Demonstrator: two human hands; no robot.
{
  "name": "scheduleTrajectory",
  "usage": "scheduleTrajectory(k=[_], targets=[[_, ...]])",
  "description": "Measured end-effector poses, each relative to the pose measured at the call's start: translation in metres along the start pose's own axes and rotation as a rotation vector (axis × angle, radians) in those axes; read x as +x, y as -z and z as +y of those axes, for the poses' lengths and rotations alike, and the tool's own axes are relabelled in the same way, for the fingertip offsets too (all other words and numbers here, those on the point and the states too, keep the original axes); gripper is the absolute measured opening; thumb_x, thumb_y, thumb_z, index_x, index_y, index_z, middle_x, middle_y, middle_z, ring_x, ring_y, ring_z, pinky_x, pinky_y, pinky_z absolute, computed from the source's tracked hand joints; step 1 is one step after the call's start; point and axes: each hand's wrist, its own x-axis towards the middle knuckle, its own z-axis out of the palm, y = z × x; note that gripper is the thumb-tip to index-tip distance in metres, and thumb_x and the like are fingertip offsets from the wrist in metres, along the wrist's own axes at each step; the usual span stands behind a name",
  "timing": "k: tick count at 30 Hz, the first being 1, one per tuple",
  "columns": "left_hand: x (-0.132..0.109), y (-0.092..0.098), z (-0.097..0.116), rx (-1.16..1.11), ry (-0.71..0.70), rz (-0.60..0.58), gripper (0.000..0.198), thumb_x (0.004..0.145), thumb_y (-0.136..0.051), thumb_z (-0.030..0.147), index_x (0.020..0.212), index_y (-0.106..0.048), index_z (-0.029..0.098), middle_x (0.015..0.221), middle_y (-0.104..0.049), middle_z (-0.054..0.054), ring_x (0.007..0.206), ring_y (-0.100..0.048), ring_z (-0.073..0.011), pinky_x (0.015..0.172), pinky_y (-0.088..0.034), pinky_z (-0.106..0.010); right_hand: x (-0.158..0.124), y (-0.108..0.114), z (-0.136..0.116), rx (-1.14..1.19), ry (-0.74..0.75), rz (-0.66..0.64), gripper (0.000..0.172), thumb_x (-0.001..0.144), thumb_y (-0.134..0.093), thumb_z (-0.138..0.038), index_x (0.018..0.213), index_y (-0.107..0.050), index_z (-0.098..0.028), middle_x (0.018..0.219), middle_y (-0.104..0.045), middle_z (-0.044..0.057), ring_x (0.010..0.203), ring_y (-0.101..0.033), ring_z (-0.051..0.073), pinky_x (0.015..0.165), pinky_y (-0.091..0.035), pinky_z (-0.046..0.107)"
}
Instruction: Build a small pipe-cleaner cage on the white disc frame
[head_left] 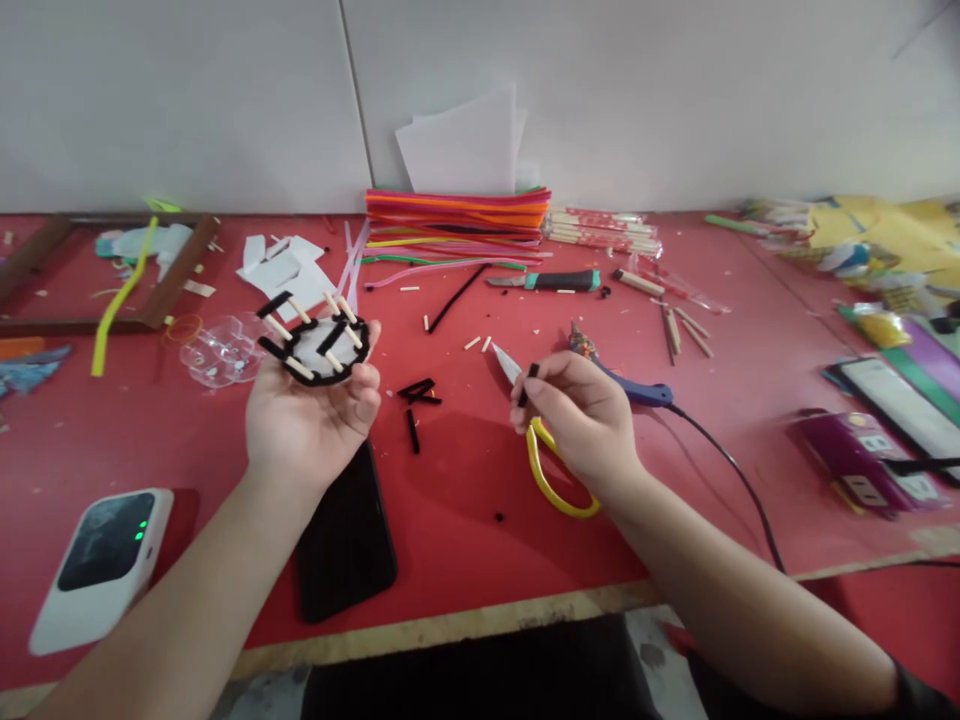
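My left hand [311,430], palm up, holds a small round craft piece [322,345] on its fingers. The piece has a pale base, a fuzzy black rim and several short wooden sticks standing up, some joined by black strips. Between the thumb and fingers of my right hand [585,410] is a short black pipe cleaner piece [529,384]. This hand hovers over yellow-handled scissors [544,485], hiding part of them. More cut black pipe cleaner pieces [414,430] lie on the red table between my hands, near small cut stick bits [472,343].
Behind my right hand is a blue glue gun [645,392] with a trailing cord. A utility knife [562,281] lies before a pile of coloured pipe cleaners [457,220]. A black phone [349,540] is under my left wrist; a white device [101,570] sits left.
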Motion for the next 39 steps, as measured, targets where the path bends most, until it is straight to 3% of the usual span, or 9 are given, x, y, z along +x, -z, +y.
scheduleTrajectory(k=[5,7,12,17,21,25,33,36,39], targets=[[-0.005,-0.006,-0.005,0.046,-0.02,0.006,0.051,0.108,-0.04,0.051,0.151,-0.06,0.031,0.117,-0.082,-0.009,0.063,-0.071,-0.0151,0.054,-0.061,-0.024,-0.006,-0.002,0.003,-0.477,0.263,-0.131,0.004,0.091,-0.069,-0.024,0.088,-0.07,-0.021,0.073,-0.072,0.0,0.058,-0.064,0.011,0.056,-0.053,0.024],[-0.005,-0.007,-0.007,0.064,-0.016,0.006,0.052,0.108,-0.038,0.05,0.152,-0.059,0.031,0.116,-0.082,-0.009,0.062,-0.071,-0.0154,0.052,-0.061,-0.024,-0.008,-0.003,0.007,-0.637,0.377,-0.206,0.008,0.094,-0.065,-0.021,0.092,-0.073,-0.02,0.079,-0.076,0.003,0.064,-0.067,0.012,0.063,-0.056,0.025],[-0.006,-0.007,-0.008,0.096,0.031,-0.019,0.049,0.105,-0.046,0.047,0.149,-0.061,0.034,0.108,-0.084,-0.007,0.06,-0.073,-0.0173,0.05,-0.061,-0.026,-0.008,-0.003,0.017,-0.807,0.469,-0.338,0.018,0.101,-0.059,-0.02,0.099,-0.077,-0.019,0.09,-0.08,0.007,0.08,-0.075,0.018,0.076,-0.06,0.03],[-0.006,-0.006,-0.012,0.177,0.073,-0.078,0.044,0.105,-0.049,0.046,0.144,-0.065,0.031,0.108,-0.084,-0.007,0.063,-0.077,-0.0211,0.052,-0.066,-0.032,-0.009,-0.005,0.015,-0.696,0.326,-0.254,0.016,0.1,-0.062,-0.021,0.104,-0.078,-0.021,0.098,-0.082,0.007,0.085,-0.078,0.018,0.078,-0.062,0.03],[-0.003,-0.003,-0.025,0.264,0.229,-0.077,0.043,0.105,-0.05,0.044,0.136,-0.069,0.02,0.101,-0.083,-0.012,0.065,-0.079,-0.0255,0.052,-0.067,-0.037,-0.009,-0.006,0.011,-0.48,0.176,-0.108,0.019,0.097,-0.064,-0.023,0.111,-0.076,-0.021,0.098,-0.081,0.007,0.082,-0.076,0.017,0.074,-0.063,0.031],[-0.005,0.002,-0.04,0.311,0.366,-0.064,0.041,0.107,-0.05,0.043,0.133,-0.07,0.017,0.099,-0.082,-0.014,0.067,-0.08,-0.0258,0.051,-0.067,-0.037,-0.004,-0.004,0.008,-0.373,0.197,-0.002,0.017,0.096,-0.066,-0.024,0.107,-0.079,-0.022,0.088,-0.076,0.004,0.076,-0.072,0.015,0.075,-0.062,0.033],[-0.014,0.0,-0.047,0.352,0.302,-0.12,0.028,0.106,-0.055,0.034,0.125,-0.074,0.024,0.105,-0.081,-0.009,0.081,-0.082,-0.0279,0.06,-0.07,-0.041,-0.005,-0.005,-0.005,-0.304,0.24,0.042,0.014,0.094,-0.068,-0.023,0.098,-0.081,-0.025,0.094,-0.077,0.005,0.076,-0.07,0.016,0.067,-0.06,0.032],[-0.015,0.002,-0.045,0.338,0.307,-0.162,0.029,0.106,-0.057,0.035,0.127,-0.074,0.025,0.109,-0.081,-0.01,0.087,-0.082,-0.0289,0.062,-0.07,-0.041,-0.007,-0.006,-0.006,-0.306,0.277,0.029,0.013,0.092,-0.069,-0.022,0.095,-0.081,-0.025,0.091,-0.078,0.005,0.081,-0.072,0.017,0.072,-0.062,0.033],[-0.015,0.002,-0.045,0.347,0.299,-0.174,0.028,0.105,-0.059,0.035,0.128,-0.073,0.026,0.111,-0.08,-0.009,0.09,-0.081,-0.0282,0.063,-0.071,-0.042,-0.007,-0.007,-0.005,-0.257,0.2,0.021,0.006,0.09,-0.075,-0.025,0.092,-0.08,-0.026,0.09,-0.079,0.004,0.082,-0.073,0.018,0.075,-0.064,0.034]])
